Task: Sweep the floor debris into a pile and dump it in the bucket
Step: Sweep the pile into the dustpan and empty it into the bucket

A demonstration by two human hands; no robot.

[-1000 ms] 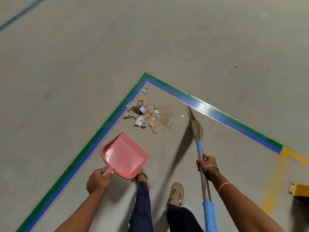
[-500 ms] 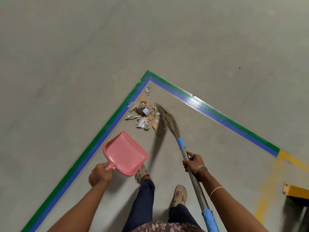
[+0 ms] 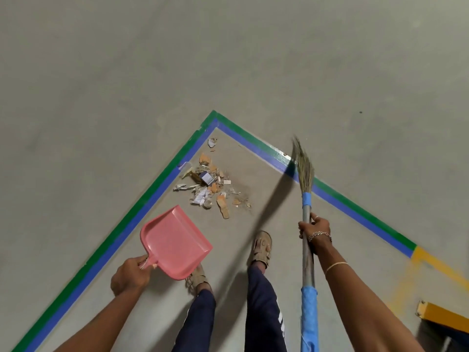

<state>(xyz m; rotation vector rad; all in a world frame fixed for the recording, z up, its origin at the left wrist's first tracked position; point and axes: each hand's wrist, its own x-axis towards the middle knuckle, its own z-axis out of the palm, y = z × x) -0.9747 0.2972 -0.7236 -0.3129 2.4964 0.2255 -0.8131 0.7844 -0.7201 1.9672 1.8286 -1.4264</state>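
The left grip (image 3: 129, 275) is curled round the handle of the pink dustpan (image 3: 175, 242), whose mouth opens to the right. Just beyond it, the debris (image 3: 210, 186) lies loosely gathered on the floor (image 3: 101, 97) inside the taped corner. The broom (image 3: 304, 171) stands well right of the pile, its shaft running near to far. The right grip (image 3: 314, 229) is wrapped round it. With the pile left of the bristles, the next stroke likely goes leftward. No bucket shows, and no writing is legible.
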